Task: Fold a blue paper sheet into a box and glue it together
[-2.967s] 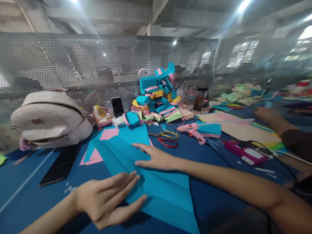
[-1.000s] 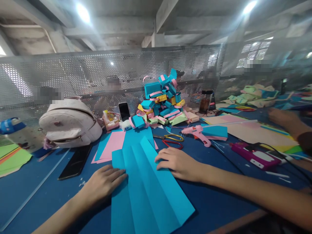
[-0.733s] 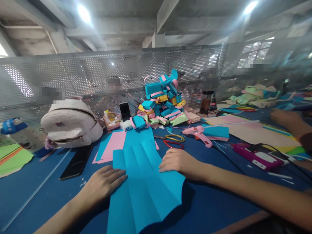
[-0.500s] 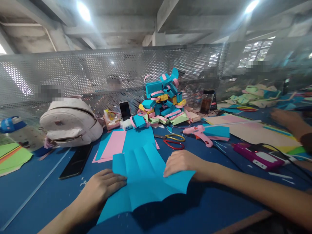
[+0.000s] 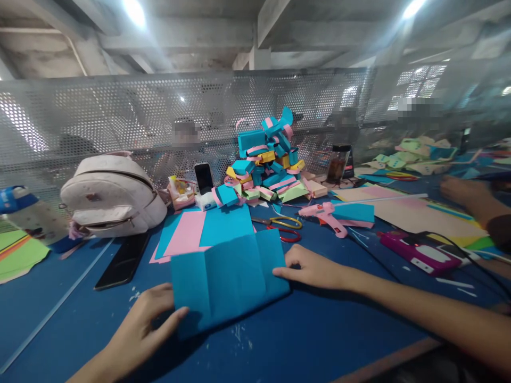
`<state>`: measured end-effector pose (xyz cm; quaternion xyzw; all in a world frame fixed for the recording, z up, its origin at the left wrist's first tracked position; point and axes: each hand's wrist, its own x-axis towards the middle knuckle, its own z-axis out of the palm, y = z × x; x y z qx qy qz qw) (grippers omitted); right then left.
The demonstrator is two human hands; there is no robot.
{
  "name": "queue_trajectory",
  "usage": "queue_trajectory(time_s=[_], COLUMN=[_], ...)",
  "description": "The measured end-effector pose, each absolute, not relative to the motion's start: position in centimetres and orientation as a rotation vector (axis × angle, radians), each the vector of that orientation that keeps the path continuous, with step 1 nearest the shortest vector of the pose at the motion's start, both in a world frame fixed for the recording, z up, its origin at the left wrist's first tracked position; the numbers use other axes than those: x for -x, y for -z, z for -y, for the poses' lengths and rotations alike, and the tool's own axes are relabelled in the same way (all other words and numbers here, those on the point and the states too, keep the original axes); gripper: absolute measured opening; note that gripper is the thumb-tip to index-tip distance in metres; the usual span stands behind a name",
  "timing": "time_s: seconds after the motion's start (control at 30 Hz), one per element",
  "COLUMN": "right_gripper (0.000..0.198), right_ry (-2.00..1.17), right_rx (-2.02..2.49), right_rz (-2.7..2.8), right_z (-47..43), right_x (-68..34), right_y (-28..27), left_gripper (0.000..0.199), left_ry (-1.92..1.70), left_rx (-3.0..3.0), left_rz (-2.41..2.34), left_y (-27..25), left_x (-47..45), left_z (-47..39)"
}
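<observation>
The left hand (image 5: 144, 318) and right hand (image 5: 313, 267) pinch opposite edges of a blue sheet (image 5: 233, 282), already creased and doubled over; the glue gun (image 5: 328, 217) lies unheld.

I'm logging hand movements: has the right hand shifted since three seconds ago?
Yes, rightward: the right hand had reached left past the scissors, and now sits below their right end, at the right edge of the blue paper.

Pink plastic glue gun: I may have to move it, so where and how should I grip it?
The pink plastic glue gun lies on its side, nozzle pointing left and handle slanting toward the near right, so probably grip the handle from the near right.
</observation>
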<state>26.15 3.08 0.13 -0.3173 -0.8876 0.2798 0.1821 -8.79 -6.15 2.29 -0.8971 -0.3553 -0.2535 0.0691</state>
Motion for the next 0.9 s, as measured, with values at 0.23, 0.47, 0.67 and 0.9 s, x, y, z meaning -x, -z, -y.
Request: queue_trajectory(time_s=[0.23, 0.47, 0.67, 0.9], right_gripper=[0.055, 0.050, 0.029, 0.062], right_ry=[-0.899, -0.927, -0.321, -0.409], right_rx=[1.012, 1.100, 1.172, 0.592], right_rz=[2.499, 2.547, 2.571, 2.821], right_z=[-3.8, -4.5, -5.1, -3.8], right_x=[-24.9, -24.0, -23.9, -21.6], right_y=[0.3, 0.6, -2.2, -2.0], left_gripper=[0.067, 0.063, 0.073, 0.070], left_ry=[1.090, 0.060, 0.094, 0.191], left_rx=[2.376, 2.777, 2.911, 2.770], left_rz=[1.369, 0.717, 0.792, 0.700], left_y=[-4.0, -2.8, -1.1, 2.1], left_x=[7.4, 3.7, 4.2, 4.8], left_z=[5.8, 6.7, 5.5, 4.5])
